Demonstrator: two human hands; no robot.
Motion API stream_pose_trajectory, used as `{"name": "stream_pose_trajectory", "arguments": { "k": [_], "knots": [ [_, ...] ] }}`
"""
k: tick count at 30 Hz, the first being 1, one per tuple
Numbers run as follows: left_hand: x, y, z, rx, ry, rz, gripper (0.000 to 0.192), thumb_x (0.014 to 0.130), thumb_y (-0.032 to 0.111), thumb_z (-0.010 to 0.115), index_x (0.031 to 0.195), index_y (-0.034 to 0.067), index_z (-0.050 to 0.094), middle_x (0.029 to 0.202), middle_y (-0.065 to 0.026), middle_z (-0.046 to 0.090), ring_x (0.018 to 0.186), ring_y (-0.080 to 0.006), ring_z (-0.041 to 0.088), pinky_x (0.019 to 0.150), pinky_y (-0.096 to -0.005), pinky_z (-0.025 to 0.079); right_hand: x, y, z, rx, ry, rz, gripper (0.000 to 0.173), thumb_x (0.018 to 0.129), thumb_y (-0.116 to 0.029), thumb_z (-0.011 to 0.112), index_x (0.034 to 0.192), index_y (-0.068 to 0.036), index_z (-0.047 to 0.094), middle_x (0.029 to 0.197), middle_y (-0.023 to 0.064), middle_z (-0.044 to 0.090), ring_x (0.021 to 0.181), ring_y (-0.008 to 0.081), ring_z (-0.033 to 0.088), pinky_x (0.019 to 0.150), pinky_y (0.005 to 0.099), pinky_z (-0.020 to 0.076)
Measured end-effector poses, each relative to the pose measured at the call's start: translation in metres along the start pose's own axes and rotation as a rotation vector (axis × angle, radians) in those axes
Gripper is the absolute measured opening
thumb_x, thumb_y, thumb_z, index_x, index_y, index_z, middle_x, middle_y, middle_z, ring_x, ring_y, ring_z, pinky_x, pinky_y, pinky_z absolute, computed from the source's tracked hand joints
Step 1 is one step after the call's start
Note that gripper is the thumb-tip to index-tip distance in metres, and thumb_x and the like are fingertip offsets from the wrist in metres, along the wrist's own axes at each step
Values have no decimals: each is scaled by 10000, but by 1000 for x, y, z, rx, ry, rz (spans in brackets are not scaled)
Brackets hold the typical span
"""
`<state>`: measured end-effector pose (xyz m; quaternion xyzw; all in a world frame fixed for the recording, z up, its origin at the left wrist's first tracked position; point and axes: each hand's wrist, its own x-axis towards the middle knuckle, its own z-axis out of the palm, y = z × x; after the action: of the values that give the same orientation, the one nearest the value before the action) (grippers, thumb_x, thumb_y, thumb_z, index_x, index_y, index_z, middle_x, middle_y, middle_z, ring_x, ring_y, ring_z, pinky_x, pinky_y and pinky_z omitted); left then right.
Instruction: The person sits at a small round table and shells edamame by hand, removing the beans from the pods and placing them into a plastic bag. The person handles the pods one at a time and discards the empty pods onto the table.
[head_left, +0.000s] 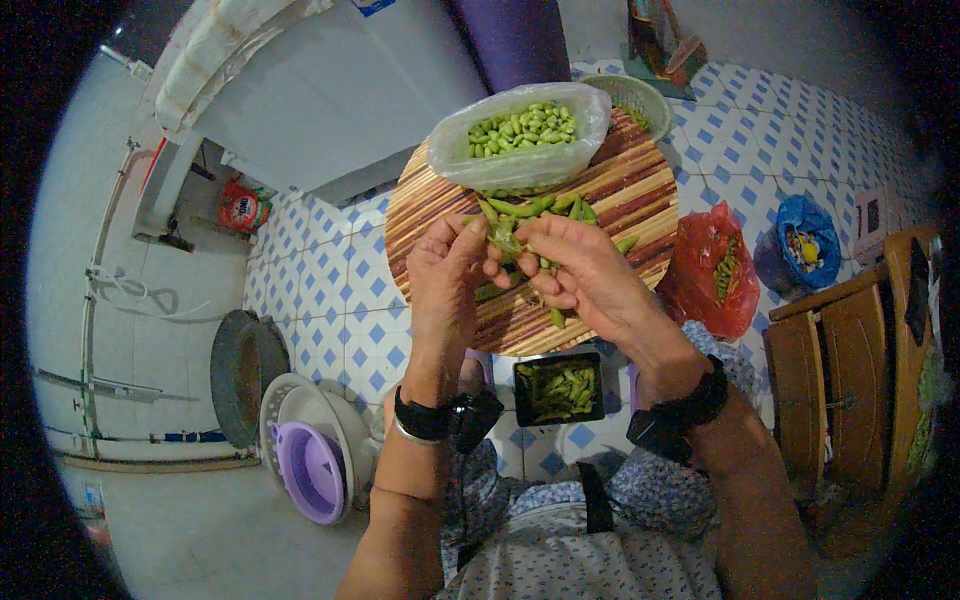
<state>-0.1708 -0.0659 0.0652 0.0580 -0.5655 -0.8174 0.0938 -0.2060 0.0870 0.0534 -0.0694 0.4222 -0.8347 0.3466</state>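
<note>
Over a round striped table, my left hand and my right hand meet at a green bean pod. Fingertips of both hands grip it, and it looks split and partly crumpled. Whole bean pods lie on the tabletop just beyond and beneath my hands. Behind them stands a clear plastic bag, its mouth spread wide. Shelled green beans fill the part of it that I can see. My fingers hide some of the pods below.
A black tray of pods sits below the table's near edge. On the right are a red plastic bag, a blue-lined bin and a wooden chair. A green basket stands behind; basins, one purple, are at left.
</note>
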Motion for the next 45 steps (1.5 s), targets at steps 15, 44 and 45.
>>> {"name": "stream_pose_trajectory", "arguments": {
  "k": [15, 44, 45],
  "knots": [
    [-2, -6, 3, 421, -114, 92, 112, 836, 37, 540, 946, 21, 530, 723, 23, 535, 571, -44, 452, 511, -191, 367, -2, -5, -3, -174, 10, -69, 147, 895, -156, 531, 979, -36, 528, 735, -7, 497, 502, 26, 402, 378, 154, 258],
    [7, 20, -39, 1457, 162, 549, 153, 694, 114, 653, 828, 57, 607, 795, -117, 543, 727, -313, 567, 609, -398, 446, 4, -21, -30, 256, 13, -17, 219, 889, -294, 555, 898, -79, 512, 714, 21, 468, 472, 47, 328, 363, 159, 211],
    [5, 22, -37, 1425, 3, 480, 152, 697, 129, 657, 815, 49, 607, 779, -116, 545, 725, -308, 570, 616, -383, 449, 3, -22, -30, 237, 25, -20, 218, 889, -292, 554, 897, -79, 511, 710, 20, 466, 472, 47, 328, 362, 160, 212]
  ]
}}
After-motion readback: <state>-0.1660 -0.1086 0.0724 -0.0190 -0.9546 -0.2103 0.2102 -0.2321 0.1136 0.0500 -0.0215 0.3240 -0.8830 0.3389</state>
